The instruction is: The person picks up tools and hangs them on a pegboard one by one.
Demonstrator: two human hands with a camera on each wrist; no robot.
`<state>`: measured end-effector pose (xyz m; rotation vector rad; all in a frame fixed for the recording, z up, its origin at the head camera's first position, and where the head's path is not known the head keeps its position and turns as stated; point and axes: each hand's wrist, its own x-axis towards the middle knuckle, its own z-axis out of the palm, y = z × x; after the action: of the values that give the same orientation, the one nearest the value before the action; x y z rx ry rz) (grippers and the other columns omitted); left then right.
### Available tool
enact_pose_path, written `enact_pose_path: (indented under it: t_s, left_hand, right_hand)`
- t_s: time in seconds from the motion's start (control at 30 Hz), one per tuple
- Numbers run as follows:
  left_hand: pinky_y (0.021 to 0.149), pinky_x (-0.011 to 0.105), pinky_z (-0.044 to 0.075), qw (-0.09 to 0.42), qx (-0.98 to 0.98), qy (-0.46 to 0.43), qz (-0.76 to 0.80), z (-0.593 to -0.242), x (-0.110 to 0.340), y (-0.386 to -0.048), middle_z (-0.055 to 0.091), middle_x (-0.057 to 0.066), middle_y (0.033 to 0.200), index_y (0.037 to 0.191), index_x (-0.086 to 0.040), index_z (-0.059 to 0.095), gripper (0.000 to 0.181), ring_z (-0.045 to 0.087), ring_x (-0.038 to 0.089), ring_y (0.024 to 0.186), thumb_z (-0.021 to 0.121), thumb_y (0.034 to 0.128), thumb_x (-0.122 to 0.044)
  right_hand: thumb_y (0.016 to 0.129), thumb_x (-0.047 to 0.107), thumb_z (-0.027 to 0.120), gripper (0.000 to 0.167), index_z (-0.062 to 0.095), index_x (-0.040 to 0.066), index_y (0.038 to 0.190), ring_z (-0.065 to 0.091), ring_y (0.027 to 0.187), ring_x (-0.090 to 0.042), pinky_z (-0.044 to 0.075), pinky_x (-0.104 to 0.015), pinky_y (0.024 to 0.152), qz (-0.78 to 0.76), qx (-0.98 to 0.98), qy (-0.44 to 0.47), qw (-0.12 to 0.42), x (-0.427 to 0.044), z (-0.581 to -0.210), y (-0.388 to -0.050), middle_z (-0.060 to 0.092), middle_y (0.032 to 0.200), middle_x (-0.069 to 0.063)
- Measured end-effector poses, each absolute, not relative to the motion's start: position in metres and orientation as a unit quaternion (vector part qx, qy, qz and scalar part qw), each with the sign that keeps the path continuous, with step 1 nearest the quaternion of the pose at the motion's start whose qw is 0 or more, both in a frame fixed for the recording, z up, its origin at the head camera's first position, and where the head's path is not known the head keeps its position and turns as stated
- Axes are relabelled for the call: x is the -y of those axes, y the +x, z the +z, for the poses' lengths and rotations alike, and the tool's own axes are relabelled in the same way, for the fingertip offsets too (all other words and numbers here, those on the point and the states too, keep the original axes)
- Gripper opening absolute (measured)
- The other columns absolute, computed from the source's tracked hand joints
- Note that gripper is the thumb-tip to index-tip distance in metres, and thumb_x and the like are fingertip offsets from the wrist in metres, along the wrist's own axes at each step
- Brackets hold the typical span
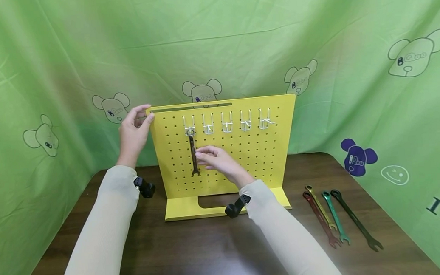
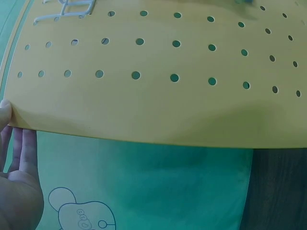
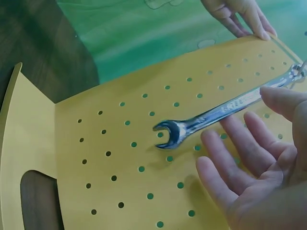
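Note:
A combination wrench (image 1: 193,154) hangs by its ring end from the leftmost white hook (image 1: 189,121) of a yellow pegboard (image 1: 244,161), its open jaw pointing down. My right hand (image 1: 222,165) is just right of the shaft, its fingers loosely spread. In the right wrist view the thumb (image 3: 276,98) lies at the edge of the shiny wrench (image 3: 216,112), and the other fingers are beside and below it; firm contact cannot be told. My left hand (image 1: 133,135) pinches the board's upper left edge, thumb in front and fingers behind, as the left wrist view also shows.
More white hooks (image 1: 226,124) continue in a row to the right. Several wrenches lie on the dark wooden table (image 1: 197,250) at the right: red (image 1: 320,215), yellow (image 1: 321,209), green (image 1: 337,218) and a dark one (image 1: 353,217). A green printed curtain (image 1: 236,38) surrounds the table.

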<state>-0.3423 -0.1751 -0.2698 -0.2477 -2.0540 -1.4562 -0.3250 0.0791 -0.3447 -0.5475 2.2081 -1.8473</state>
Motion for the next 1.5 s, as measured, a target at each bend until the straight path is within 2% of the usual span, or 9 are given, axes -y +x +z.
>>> enact_pose_path:
  t_s: [0.2, 0.5, 0.67, 1.03, 1.17, 1.4, 1.5]
  left_hand:
    - [0.082, 0.027, 0.053, 0.303, 0.775, -0.091, -0.547, -0.270, 0.177, -0.342, 0.067, 0.007, 0.114, 0.129, -0.014, 0.065, 0.034, 0.063, 0.016, 0.096, 0.068, 0.0977, -0.027]
    - [0.081, 0.026, 0.053, 0.297, 0.779, -0.087, -0.545, -0.269, 0.176, -0.342, 0.066, 0.008, 0.116, 0.130, -0.015, 0.064, 0.034, 0.063, 0.017, 0.096, 0.067, 0.0981, -0.027]
    - [0.080, 0.026, 0.053, 0.296, 0.780, -0.085, -0.544, -0.268, 0.176, -0.341, 0.066, 0.008, 0.117, 0.130, -0.015, 0.064, 0.034, 0.062, 0.017, 0.096, 0.067, 0.0982, -0.025]
    - [0.082, 0.028, 0.054, 0.294, 0.780, -0.083, -0.546, -0.268, 0.175, -0.341, 0.067, 0.008, 0.117, 0.130, -0.015, 0.064, 0.034, 0.063, 0.017, 0.096, 0.067, 0.0980, -0.025]
    - [0.083, 0.028, 0.054, 0.294, 0.781, -0.082, -0.545, -0.268, 0.175, -0.341, 0.067, 0.008, 0.117, 0.130, -0.015, 0.064, 0.034, 0.063, 0.017, 0.096, 0.067, 0.0982, -0.025]
    - [0.082, 0.028, 0.054, 0.296, 0.784, -0.085, -0.539, -0.268, 0.175, -0.342, 0.066, 0.008, 0.117, 0.130, -0.016, 0.064, 0.034, 0.063, 0.018, 0.096, 0.067, 0.0980, -0.027]
    - [0.082, 0.028, 0.054, 0.296, 0.784, -0.084, -0.540, -0.268, 0.176, -0.342, 0.066, 0.008, 0.117, 0.130, -0.016, 0.064, 0.034, 0.063, 0.018, 0.097, 0.067, 0.0979, -0.027]
  right_hand:
    - [0.100, 0.032, 0.063, 0.047, 0.053, 0.006, 0.139, 0.060, 0.120, -0.026, 0.047, -0.042, 0.103, -0.608, -0.762, -0.202, 0.094, -0.084, -0.343, -0.318, 0.060, 0.135, -0.013]
    - [0.100, 0.032, 0.063, 0.048, 0.054, 0.004, 0.137, 0.061, 0.116, -0.030, 0.046, -0.052, 0.102, -0.583, -0.778, -0.217, 0.088, -0.098, -0.338, -0.302, 0.060, 0.131, -0.019]
    - [0.100, 0.031, 0.063, 0.049, 0.053, 0.002, 0.138, 0.062, 0.113, -0.029, 0.048, -0.051, 0.101, -0.570, -0.786, -0.225, 0.084, -0.106, -0.337, -0.298, 0.060, 0.129, -0.022]
    - [0.100, 0.031, 0.064, 0.049, 0.054, -0.001, 0.136, 0.060, 0.113, -0.042, 0.046, -0.058, 0.099, -0.550, -0.800, -0.227, 0.079, -0.126, -0.343, -0.293, 0.061, 0.126, -0.025]
    - [0.100, 0.032, 0.063, 0.049, 0.055, -0.001, 0.135, 0.061, 0.110, -0.041, 0.047, -0.059, 0.097, -0.538, -0.810, -0.220, 0.079, -0.139, -0.347, -0.291, 0.062, 0.123, -0.025]
    - [0.100, 0.032, 0.062, 0.046, 0.057, -0.002, 0.131, 0.065, 0.101, -0.033, 0.052, -0.050, 0.089, -0.506, -0.830, -0.219, 0.081, -0.166, -0.352, -0.285, 0.066, 0.116, -0.020]
    - [0.101, 0.031, 0.062, 0.045, 0.057, -0.003, 0.130, 0.065, 0.098, -0.031, 0.053, -0.050, 0.088, -0.496, -0.836, -0.220, 0.087, -0.178, -0.355, -0.283, 0.066, 0.115, -0.021]
